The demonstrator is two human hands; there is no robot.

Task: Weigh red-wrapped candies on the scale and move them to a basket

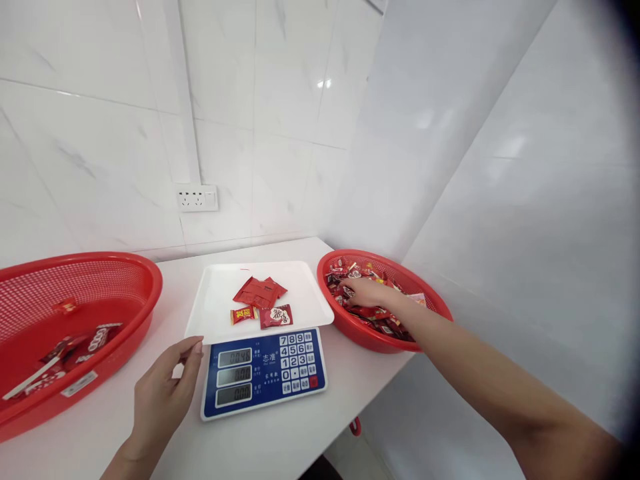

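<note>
My left hand [167, 383] is at the front left corner of a white tray [213, 300], with thumb and forefinger pinched together at its edge. The tray sits on top of a blue-fronted digital scale [265, 373]. Lying on it are several red wrapped packets [260, 291], a dark red candy packet [276, 317] and a small red and yellow candy [243, 315]. My right hand [367, 293] reaches into the right red basket [435, 303], among many small wrapped candies [380, 325]. Its fingertips are buried in the wrappers, so their grip is hidden.
A larger red basket [150, 280] stands at the left of the white table [280, 437], with a few packets [95, 340] inside. Behind is a tiled wall with a power socket [197, 198]. A smooth wall rises close on the right, beside the right basket.
</note>
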